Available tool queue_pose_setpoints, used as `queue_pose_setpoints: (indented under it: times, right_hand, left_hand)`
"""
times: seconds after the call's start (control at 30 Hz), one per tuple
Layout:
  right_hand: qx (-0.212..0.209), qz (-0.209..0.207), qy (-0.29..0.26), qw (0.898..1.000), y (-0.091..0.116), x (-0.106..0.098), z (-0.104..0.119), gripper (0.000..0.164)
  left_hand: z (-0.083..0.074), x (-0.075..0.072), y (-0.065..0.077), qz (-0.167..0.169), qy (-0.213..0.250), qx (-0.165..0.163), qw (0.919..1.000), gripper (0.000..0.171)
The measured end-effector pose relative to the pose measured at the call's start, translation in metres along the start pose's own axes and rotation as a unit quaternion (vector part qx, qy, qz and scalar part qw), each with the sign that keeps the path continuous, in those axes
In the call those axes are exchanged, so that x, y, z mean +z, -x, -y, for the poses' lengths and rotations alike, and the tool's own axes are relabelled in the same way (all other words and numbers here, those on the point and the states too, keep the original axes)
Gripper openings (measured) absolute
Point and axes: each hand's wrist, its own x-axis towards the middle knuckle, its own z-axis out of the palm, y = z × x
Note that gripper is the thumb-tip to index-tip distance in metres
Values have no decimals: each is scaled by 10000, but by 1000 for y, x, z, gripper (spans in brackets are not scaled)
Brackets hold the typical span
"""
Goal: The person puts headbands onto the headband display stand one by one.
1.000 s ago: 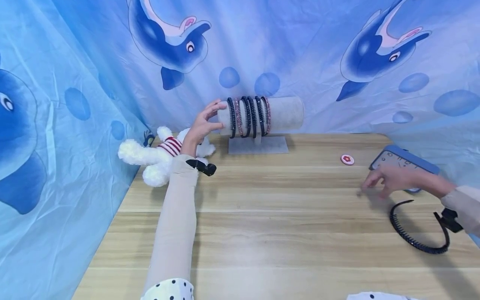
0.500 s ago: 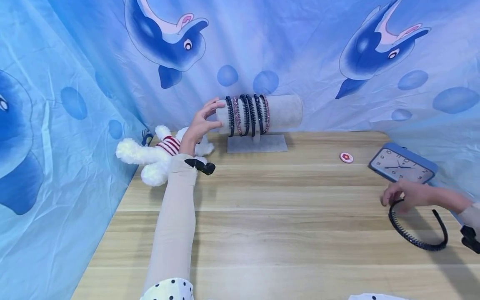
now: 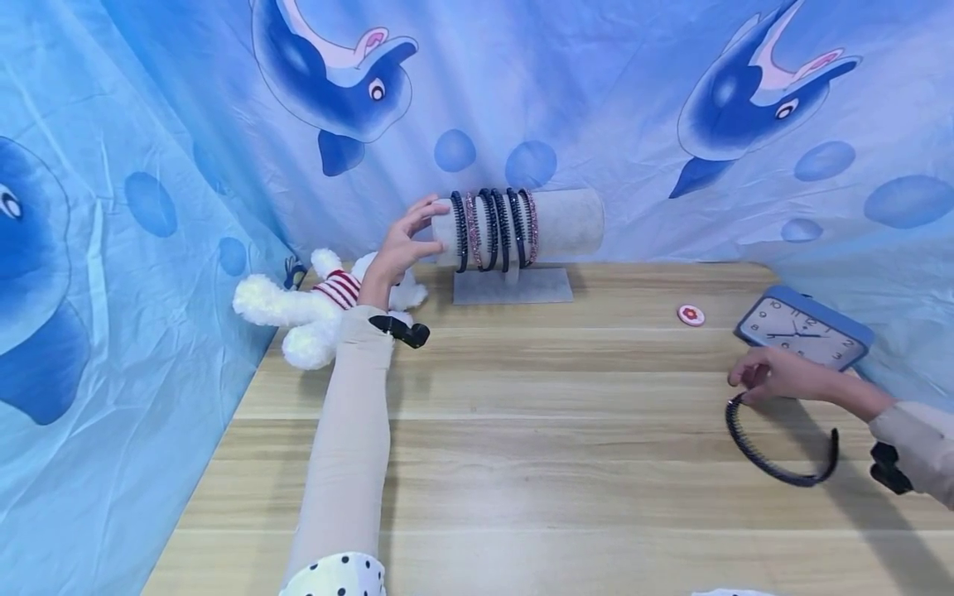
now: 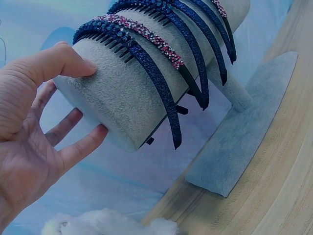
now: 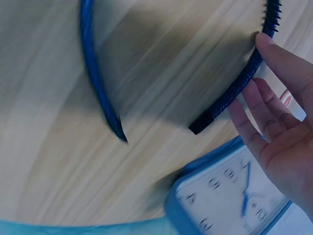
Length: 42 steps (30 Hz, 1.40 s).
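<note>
At the back of the table a grey padded headband display stand [image 3: 572,222] carries several headbands, dark glittery ones [image 4: 155,83] and pink-stoned ones [image 4: 146,35]. My left hand [image 3: 398,250] grips the left end of its roll, thumb on top and fingertips at the end. On the right, my right hand [image 3: 792,377] pinches one arm of a dark toothed headband [image 3: 790,478]. The right wrist view has the thumb and fingers [image 5: 249,105] on that band, its open ends pointing toward a clock.
A blue clock [image 3: 801,331] lies face up at the right, behind my right hand. Farther back sits a round white badge [image 3: 691,315] with a red flower. A white plush toy [image 3: 307,346] in a striped shirt lies beside my left wrist. Dolphin-printed curtains [image 3: 596,83] border the table.
My right hand reached back to the headband lying on the table, took hold of one arm, and has shifted it leftward. My left hand stays on the stand.
</note>
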Motion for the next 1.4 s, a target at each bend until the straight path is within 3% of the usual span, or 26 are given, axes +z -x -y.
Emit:
queue_pose_setpoints:
  times: [0.1,0.17,0.43,0.73,0.93,1.17,1.4]
  right_hand:
    - [509,56,18,9987,-13,2,11,26]
    - [621,106,14,9980,-20,3,17,29]
    - [-441,407,-210,9980,-35,9,37,40]
    - [-483,816,-94,9955,-43,16,45,41]
    - [-789,527,-153,9954,-50,22,45,37]
    - [-650,316,-149,9973,-62,27,51,29]
    - [-1118,77,-32,9937,-76,34,59,26]
  left_hand:
    - [0,0,0,-18,-8,-17,10000,59]
    - [-1,0,0,-21,5,-25,10000,59]
    - [-2,0,1,15,12,-29,10000,60]
    - [-1,-1,1,1,1,-31,10000,59]
    - [-1,-1,1,8,-22,-32,10000,59]
    - [-1,0,0,19,78,1,10000,59]
    - [-1,0,0,23,100,48,9999,59]
